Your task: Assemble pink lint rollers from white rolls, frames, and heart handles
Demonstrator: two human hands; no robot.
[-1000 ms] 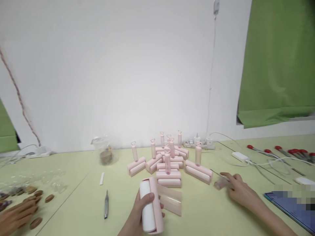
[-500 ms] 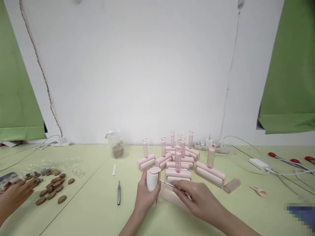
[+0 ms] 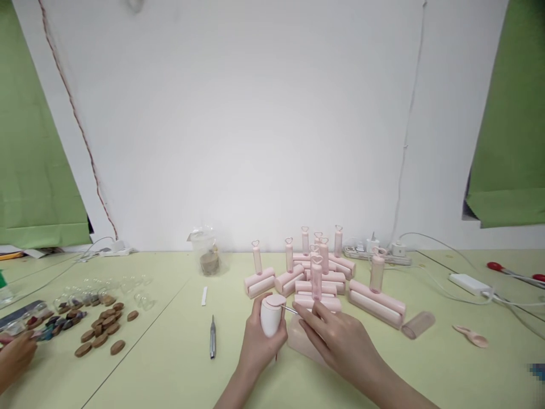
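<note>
My left hand [image 3: 259, 343] is wrapped round a pink lint roller with a white roll [image 3: 271, 314], held end-up above the table. My right hand [image 3: 336, 341] pinches a thin metal tool [image 3: 290, 309] whose tip touches the top end of the roll. Under my right hand lies a translucent pink cover [image 3: 303, 346]. Just behind stands a cluster of several pink lint rollers [image 3: 323, 281] with heart-topped handles.
A metal pen-like tool [image 3: 212, 345] and a white strip [image 3: 204, 295] lie left of my hands. Brown discs [image 3: 102, 335] and small glass jars [image 3: 102, 289] sit far left, near another person's hand [image 3: 12, 358]. A pink cap [image 3: 418, 325], pink scoop [image 3: 472, 337], power strip [image 3: 377, 253] and charger [image 3: 470, 283] lie right.
My right hand came from the right side of the table with the thin tool to the roll's end. My left hand turned the roller upright. The view swung left.
</note>
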